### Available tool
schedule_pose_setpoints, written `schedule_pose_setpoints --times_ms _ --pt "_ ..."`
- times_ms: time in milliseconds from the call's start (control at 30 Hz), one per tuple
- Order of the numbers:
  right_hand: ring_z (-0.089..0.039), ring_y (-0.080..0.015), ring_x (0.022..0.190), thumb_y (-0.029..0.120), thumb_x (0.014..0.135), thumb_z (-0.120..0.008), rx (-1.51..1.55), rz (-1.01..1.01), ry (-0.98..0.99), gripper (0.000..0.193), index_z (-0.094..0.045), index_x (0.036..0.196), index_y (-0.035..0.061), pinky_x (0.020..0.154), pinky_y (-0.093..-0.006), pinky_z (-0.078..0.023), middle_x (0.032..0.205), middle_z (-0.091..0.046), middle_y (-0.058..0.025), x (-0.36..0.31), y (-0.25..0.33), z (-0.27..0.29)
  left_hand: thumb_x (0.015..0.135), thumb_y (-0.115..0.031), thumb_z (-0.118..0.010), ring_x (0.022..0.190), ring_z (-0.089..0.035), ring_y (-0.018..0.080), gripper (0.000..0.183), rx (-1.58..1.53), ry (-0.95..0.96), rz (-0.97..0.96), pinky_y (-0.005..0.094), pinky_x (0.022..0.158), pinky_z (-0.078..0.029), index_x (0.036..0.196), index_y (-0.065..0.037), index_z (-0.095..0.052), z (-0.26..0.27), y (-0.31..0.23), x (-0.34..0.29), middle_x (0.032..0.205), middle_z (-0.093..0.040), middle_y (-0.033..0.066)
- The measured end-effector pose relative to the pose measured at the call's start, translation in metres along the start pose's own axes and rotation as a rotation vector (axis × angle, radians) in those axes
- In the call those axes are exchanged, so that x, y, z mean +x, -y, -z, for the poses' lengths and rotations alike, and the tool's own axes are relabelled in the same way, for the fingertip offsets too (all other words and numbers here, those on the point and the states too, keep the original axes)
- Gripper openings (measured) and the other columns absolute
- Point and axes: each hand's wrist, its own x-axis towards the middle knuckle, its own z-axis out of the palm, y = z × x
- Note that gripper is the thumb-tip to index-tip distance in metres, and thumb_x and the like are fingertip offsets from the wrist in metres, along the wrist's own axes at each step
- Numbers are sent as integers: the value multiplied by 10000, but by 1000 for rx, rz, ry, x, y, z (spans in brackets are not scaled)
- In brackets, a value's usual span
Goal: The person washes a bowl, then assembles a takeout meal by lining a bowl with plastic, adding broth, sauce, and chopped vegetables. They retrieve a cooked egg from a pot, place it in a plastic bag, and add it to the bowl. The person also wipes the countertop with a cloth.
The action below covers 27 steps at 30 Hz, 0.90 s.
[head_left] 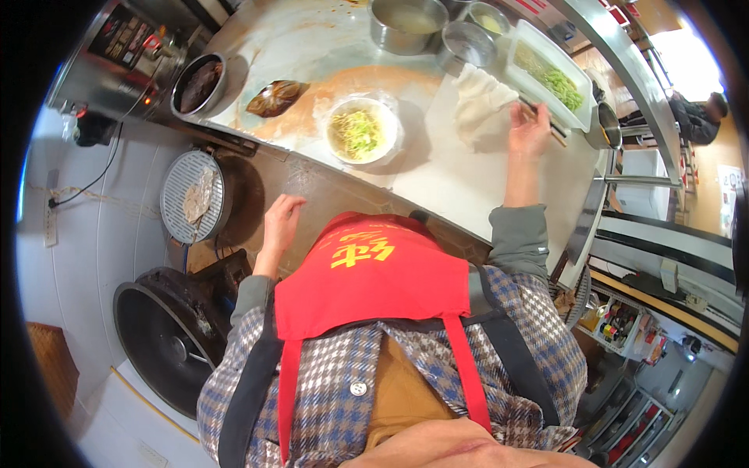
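My right hand [528,134] is over the right part of the counter, its fingers closed on a pair of dark chopsticks [557,129]. Just left of it lies a crumpled pale cloth [482,97]. Close beyond the hand stands a clear rectangular tub [581,118] with chopped green vegetable [560,87] in it. My left hand [282,219] hangs in the air before the counter edge, fingers loosely bent, holding nothing. Between the hands, near the edge, a white bowl [389,146] lined with thin plastic holds shredded yellow-green vegetable [357,132].
Metal pots [406,39] stand at the back. On the left are a dark-filled metal bowl [221,93], a brown wrapped packet [275,99] and a steel cooker [101,70]. Below sit a slatted round lid [173,187] and a large black pan [144,335]. A metal rail [624,70] runs along the right.
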Motion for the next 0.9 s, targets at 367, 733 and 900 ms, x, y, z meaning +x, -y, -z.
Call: schedule_pose_setpoints --times_ms 367,733,900 --pt "-631 -210 644 212 954 -621 96 -249 213 202 -631 847 41 576 -282 -541 729 -661 -73 -79 -15 -102 882 14 -620 817 -645 193 122 -68 -124 66 278 711 -503 967 -39 -690 9 19 -8 911 -661 78" --pt "-634 -145 547 219 998 -557 -864 417 536 207 -599 938 25 515 -279 -514 725 -659 -79 -32 -49 -98 890 -80 -652 1032 -633 200 409 -569 -31 388 335 882 -518 1276 -25 -528 -29 3 52 1122 -641 121" --pt "-682 -205 628 168 950 -621 -1311 869 97 208 -628 1009 -31 601 -303 -549 785 -693 -112 166 62 35 890 -69 -600 1077 -625 215 551 -1214 259 947 370 855 -555 1392 8 -384 -79 -23 103 1210 -593 181"
